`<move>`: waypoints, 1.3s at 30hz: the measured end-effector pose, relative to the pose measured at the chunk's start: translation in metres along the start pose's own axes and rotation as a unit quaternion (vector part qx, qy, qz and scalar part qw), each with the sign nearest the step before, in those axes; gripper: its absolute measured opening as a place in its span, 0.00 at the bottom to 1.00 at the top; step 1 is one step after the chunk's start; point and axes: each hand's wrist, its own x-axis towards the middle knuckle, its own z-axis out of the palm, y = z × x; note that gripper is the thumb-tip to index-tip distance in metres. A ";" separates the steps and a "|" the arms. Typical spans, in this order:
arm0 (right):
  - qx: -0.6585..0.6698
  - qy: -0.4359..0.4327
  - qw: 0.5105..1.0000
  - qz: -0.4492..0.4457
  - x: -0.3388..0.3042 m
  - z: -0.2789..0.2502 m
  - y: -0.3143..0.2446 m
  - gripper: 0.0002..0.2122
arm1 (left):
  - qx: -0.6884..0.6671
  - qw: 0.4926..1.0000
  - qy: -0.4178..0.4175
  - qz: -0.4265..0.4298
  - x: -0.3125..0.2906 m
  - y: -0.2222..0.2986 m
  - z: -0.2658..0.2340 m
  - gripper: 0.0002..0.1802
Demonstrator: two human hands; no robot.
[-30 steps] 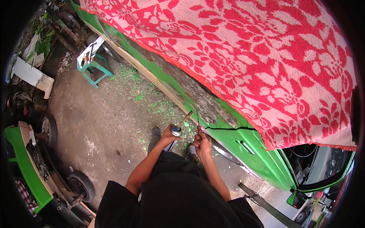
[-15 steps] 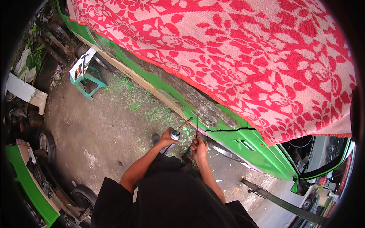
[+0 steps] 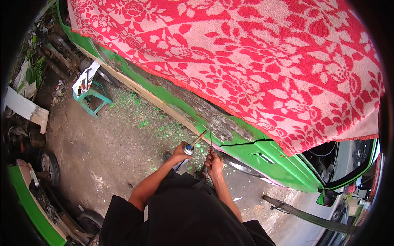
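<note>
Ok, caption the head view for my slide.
Beside a green car draped in patterned cloth, the left hand holds a can, the right hand a thin tool.

Can (image 3: 188, 150) partly hidden by left hand (image 3: 179, 153); patterned cloth (image 3: 246, 61) cut off by top edge.

Around you spreads a rough grey-brown floor (image 3: 102, 143), scattered with green flakes (image 3: 143, 123). Near its upper-left corner you have a teal stool (image 3: 106, 100) topped by a flat white piece (image 3: 90, 70). Leafy plants (image 3: 31, 76) border the floor's left edge, tyres (image 3: 53, 169) sit further down it, and soft, even light falls around you.
</note>
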 end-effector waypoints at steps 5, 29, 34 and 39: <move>-0.023 -0.021 1.000 0.003 0.002 0.003 -0.004 0.07 | -0.002 1.000 0.025 0.008 0.011 -0.017 0.000 0.34; -0.041 -0.041 0.998 -0.001 -0.002 -0.012 -0.010 0.07 | -0.008 0.999 0.049 -0.013 -0.017 -0.007 0.010 0.31; -0.043 -0.030 0.999 0.012 -0.001 -0.008 -0.011 0.07 | -0.057 0.998 0.041 -0.004 -0.015 -0.005 0.013 0.32; -0.024 -0.036 0.999 0.006 -0.005 -0.012 -0.012 0.08 | -0.034 0.998 0.042 -0.021 -0.019 0.004 0.010 0.32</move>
